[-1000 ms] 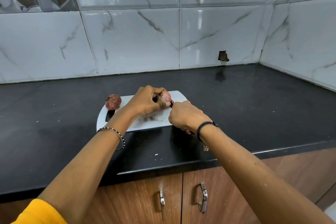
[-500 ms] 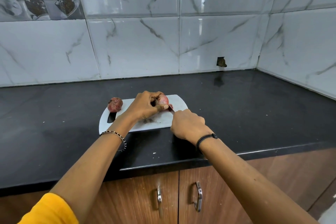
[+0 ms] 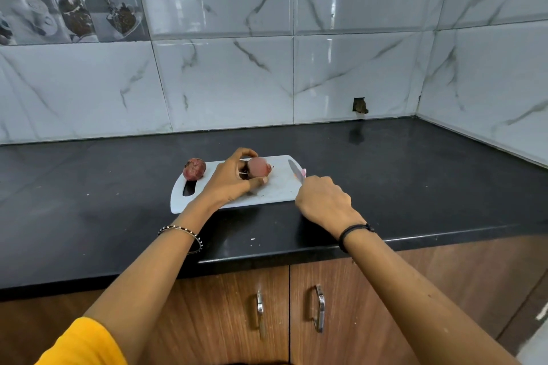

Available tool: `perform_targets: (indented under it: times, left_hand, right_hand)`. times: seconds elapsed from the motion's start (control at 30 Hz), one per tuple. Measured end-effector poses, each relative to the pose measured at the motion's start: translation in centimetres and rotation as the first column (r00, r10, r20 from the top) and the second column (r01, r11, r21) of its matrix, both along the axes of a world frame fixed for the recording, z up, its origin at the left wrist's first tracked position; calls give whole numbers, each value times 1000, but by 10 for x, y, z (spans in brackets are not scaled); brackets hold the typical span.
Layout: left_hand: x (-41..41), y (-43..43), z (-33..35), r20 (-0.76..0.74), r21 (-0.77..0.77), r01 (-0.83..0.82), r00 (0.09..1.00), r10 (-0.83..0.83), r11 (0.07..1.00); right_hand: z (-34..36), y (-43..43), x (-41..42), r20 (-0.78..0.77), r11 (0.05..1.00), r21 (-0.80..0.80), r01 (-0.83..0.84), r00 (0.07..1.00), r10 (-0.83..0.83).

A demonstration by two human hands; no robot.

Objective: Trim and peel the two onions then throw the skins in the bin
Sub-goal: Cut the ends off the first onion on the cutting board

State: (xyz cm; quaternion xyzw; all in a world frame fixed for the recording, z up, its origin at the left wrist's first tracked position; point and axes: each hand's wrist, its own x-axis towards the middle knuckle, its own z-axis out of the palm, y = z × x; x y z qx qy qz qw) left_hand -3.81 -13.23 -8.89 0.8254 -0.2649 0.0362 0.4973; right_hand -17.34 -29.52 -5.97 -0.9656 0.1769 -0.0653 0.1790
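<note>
Left hand (image 3: 229, 179) cups small round red onion (image 3: 258, 166) on white plastic chopping board (image 3: 275, 197), right hand (image 3: 323, 201) fisted round pink-handled knife (image 3: 296, 170) just beside it; onion likely light, firm, prone to roll, so hold by its sides.

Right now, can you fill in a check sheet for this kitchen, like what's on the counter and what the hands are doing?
Surface: black countertop, with a white cutting board on it.
Job's things: held onion on the board, pinkish, blurred; other onion at the board's far-left corner, skin on; knife; no bin seen.
Clutter: small pale scrap on the countertop near its front edge.
Hands: left hand grips the held onion; right hand grips the knife, blade clear of the onion.
Cables: nothing seen.
Surroundings: marble-look wall tiles, a hole in the wall, wooden cupboard doors below.
</note>
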Motion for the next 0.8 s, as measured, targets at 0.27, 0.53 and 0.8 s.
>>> perform_targets:
  times: [0.27, 0.53, 0.8]
  left_hand:
    - [5, 8, -5, -21, -42, -37, 999, 36, 998]
    - [8, 9, -11, 20, -26, -5, 1000, 5, 1000]
    - [10, 8, -9, 66, 6, 39, 997, -39, 999]
  right_hand:
    - [-4, 9, -3, 150, 999, -26, -21, 988, 25]
    - [-12, 25, 0, 173, 976, -181, -124, 972, 156]
    - [-5, 16, 4, 149, 980, 157, -121, 984, 98]
